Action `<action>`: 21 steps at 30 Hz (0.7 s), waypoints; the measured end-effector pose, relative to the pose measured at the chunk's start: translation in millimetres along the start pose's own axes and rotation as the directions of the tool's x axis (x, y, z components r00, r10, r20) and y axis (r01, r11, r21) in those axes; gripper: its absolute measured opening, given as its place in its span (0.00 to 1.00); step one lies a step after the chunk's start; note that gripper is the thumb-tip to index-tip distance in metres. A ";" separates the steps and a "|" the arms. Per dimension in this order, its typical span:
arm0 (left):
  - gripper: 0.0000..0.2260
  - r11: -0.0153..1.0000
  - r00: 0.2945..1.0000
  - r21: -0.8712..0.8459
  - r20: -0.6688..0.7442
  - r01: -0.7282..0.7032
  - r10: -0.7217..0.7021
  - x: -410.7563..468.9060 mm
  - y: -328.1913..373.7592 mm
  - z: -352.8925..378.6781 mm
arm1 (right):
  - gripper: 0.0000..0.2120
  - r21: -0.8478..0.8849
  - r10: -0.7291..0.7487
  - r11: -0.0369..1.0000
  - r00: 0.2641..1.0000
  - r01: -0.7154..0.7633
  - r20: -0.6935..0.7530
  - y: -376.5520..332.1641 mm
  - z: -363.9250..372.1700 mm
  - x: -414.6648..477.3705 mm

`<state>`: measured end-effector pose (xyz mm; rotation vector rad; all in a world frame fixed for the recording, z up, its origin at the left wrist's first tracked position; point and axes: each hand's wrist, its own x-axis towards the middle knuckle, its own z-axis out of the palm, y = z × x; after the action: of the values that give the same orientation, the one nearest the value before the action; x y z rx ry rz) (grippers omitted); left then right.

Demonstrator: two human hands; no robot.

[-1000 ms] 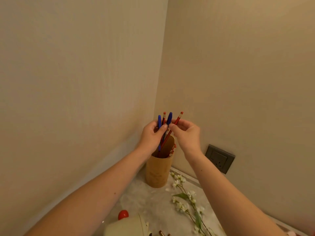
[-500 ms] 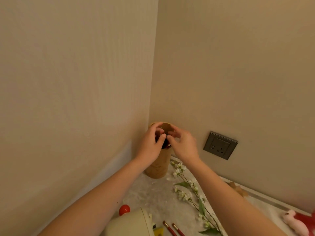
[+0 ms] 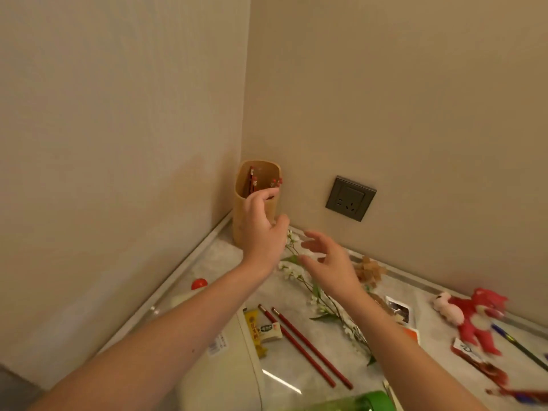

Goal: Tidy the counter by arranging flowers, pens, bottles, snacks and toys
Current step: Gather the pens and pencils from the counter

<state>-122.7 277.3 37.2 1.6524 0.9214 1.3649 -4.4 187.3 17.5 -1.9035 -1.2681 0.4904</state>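
Change: both hands have let go of the pens and come away from the mouth of the holder; the pens now sit deep inside it, and more of the counter shows.
Counter [image 3: 299, 378]: pale marble top that meets two beige walls; the holder stands in its far corner.
Holder [image 3: 257, 200]: tan wooden cup, upright, with red pencils [image 3: 251, 182] and more red ends inside.
Left hand [image 3: 261, 226]: in front of the holder, fingers relaxed, holding nothing; whether a fingertip touches the holder I cannot tell.
Right hand [image 3: 329, 262]: to the right of the holder and lower, fingers spread, holding nothing.
Flower stem [image 3: 321, 298]: white blossoms, lying from the foot of the holder toward the viewer, partly under the right arm.
Red plush toy [image 3: 474, 315]: far right of the holder, lying near the wall.
Two red pencils [image 3: 305, 345]: side by side, in front of the holder, nearer to the viewer.
Snack packets [image 3: 264, 327]: just left of these pencils.
Wall socket [image 3: 350, 198]: dark, on the wall right of the holder.
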 end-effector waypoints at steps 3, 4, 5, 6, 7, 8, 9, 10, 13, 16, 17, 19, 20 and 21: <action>0.18 0.971 0.960 -0.039 0.162 0.237 -0.227 -32.7 0.7 14.0 | 0.22 -0.050 0.044 0.998 0.995 -0.040 0.094 21.8 -1.2 -21.8; 0.17 0.955 0.937 -0.040 0.207 0.294 -0.280 -34.5 -0.1 15.9 | 0.22 -0.067 0.060 0.996 0.991 -0.052 0.121 24.0 0.7 -22.7; 0.17 0.936 0.913 -0.032 0.235 0.349 -0.333 -40.6 -1.2 18.3 | 0.22 -0.092 0.088 0.993 0.983 -0.074 0.164 28.8 2.8 -27.5; 0.18 0.915 0.890 -0.025 0.242 0.404 -0.386 -47.0 -1.1 20.9 | 0.23 -0.135 0.123 0.986 0.970 -0.096 0.210 32.8 4.1 -32.6; 0.19 0.896 0.873 -0.013 0.235 0.443 -0.428 -53.5 -1.2 22.7 | 0.24 -0.199 0.152 0.975 0.956 -0.103 0.251 36.6 5.6 -38.0; 0.20 0.880 0.857 0.003 0.225 0.474 -0.463 -59.9 -0.9 24.6 | 0.26 -0.275 0.185 0.956 0.940 -0.104 0.288 40.6 7.2 -43.1; 0.21 0.865 0.842 0.027 0.214 0.501 -0.495 -66.5 -0.1 25.6 | 0.28 -0.344 0.215 0.934 0.923 -0.098 0.320 44.1 8.6 -48.2; 0.22 0.847 0.823 0.050 0.211 0.529 -0.527 -72.8 0.9 26.0 | 0.29 -0.405 0.242 0.910 0.905 -0.087 0.349 46.4 10.7 -53.5; 0.24 0.780 0.748 0.116 0.229 0.615 -0.623 -89.4 3.1 25.5 | 0.24 -0.560 0.235 0.827 0.873 0.051 0.427 50.7 17.1 -68.1; 0.22 0.720 0.676 0.205 0.250 0.662 -0.693 -104.7 2.8 24.4 | 0.11 -0.640 0.168 0.743 0.871 0.195 0.461 52.0 22.3 -72.5; 0.22 0.707 0.663 0.223 0.245 0.671 -0.707 -110.1 2.5 23.9 | 0.11 -0.652 0.174 0.730 0.869 0.202 0.464 52.0 23.4 -72.7; 0.22 0.691 0.653 0.239 0.226 0.682 -0.723 -118.7 2.5 22.7 | 0.09 -0.661 0.192 0.723 0.861 0.201 0.471 53.4 24.2 -71.7; 0.22 0.688 0.653 0.247 0.216 0.682 -0.725 -121.1 2.4 21.6 | 0.09 -0.663 0.195 0.722 0.860 0.200 0.472 54.8 24.6 -71.6; 0.23 0.688 0.655 0.259 0.212 0.678 -0.725 -122.7 2.1 20.5 | 0.11 -0.666 0.197 0.719 0.861 0.198 0.469 57.2 25.4 -71.3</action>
<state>-121.7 164.0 -14.1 1.3193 1.3253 0.4902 -18.0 121.9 -49.9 -2.4953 -2.0299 0.5963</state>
